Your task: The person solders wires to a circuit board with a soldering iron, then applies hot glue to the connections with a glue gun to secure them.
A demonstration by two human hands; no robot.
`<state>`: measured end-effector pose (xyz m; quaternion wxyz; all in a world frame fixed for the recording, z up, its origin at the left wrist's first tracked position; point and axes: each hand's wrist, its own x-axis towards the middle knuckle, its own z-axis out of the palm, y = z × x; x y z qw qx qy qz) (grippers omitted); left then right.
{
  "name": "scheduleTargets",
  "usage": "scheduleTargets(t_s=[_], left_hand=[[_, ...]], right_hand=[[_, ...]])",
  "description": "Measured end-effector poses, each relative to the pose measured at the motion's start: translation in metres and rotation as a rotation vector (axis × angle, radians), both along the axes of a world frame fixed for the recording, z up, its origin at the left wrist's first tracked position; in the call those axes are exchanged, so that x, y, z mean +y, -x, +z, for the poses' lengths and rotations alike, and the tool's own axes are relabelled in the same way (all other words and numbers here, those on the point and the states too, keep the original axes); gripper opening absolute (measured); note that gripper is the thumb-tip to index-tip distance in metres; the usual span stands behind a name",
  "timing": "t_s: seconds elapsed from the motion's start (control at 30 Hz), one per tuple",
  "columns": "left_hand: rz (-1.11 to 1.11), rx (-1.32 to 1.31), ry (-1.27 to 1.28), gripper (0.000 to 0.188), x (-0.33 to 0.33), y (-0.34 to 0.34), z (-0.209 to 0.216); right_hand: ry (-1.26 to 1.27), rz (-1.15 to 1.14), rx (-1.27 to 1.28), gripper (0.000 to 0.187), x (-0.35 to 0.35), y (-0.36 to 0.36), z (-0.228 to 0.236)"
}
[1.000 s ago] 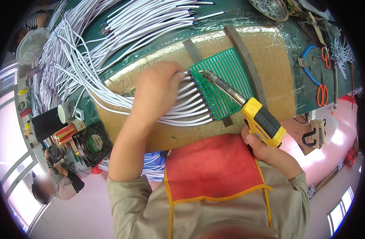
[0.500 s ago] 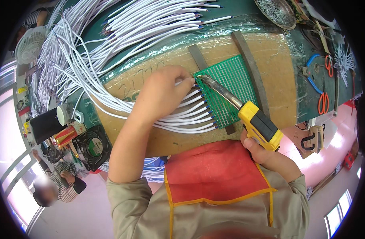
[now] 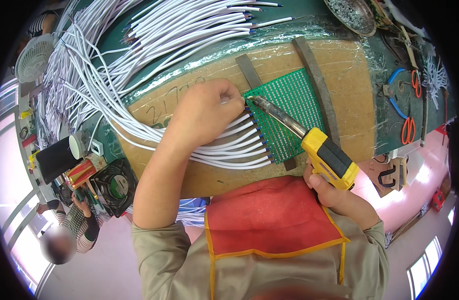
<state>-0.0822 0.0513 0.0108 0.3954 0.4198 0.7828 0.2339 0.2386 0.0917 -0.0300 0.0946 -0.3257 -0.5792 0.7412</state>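
Observation:
A green circuit board [image 3: 289,112] lies on the brown work surface, with several white cables [image 3: 234,148] running to its left edge. My left hand [image 3: 214,107] is closed at the board's far left corner, pinching a white cable whose end is mostly hidden by my fingers. In my right hand [image 3: 327,190] is a yellow and black soldering gun [image 3: 329,160]. Its metal barrel points up and left, with the tip at the board's far left corner, close to my left fingertips.
Dark bars [image 3: 317,85] lie on the brown board [image 3: 349,100]. Bundled white cables [image 3: 189,30] fill the far left. Blue-handled pliers [image 3: 389,90] and orange-handled scissors [image 3: 407,131] lie right, below a metal dish [image 3: 352,15]. A black fan [image 3: 114,186] stands left; another person [image 3: 74,230] sits beyond.
My hands and the soldering gun stay nearly in place; the gun shifts very slightly down and right. The other person at the left has moved their arms.

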Motion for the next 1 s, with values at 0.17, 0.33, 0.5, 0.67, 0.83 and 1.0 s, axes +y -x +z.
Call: scheduleTargets(t_s=[0.17,0.33,0.5,0.67,0.83,1.0], left_hand=[[0.007,0.0,-0.004,0.018,0.0,-0.001,-0.001],[0.01,-0.013,-0.012,0.017,-0.002,0.0,-0.003],[0.005,0.003,-0.005,0.017,-0.001,0.0,-0.003],[0.011,-0.003,0.0,0.017,0.0,-0.001,-0.003],[0.011,-0.002,-0.01,0.016,-0.001,-0.001,-0.004],[0.008,0.001,-0.012,0.016,-0.001,-0.001,-0.005]], right_hand=[[-0.002,0.028,-0.053,0.032,0.003,0.006,0.006],[-0.076,0.035,-0.012,0.026,0.003,0.006,0.005],[-0.019,-0.007,-0.006,0.022,0.002,0.003,0.005],[0.075,-0.008,0.036,0.013,0.007,-0.002,0.006],[0.212,-0.005,0.108,0.021,0.01,-0.008,0.004],[0.225,-0.079,0.241,0.047,0.003,0.003,0.005]])
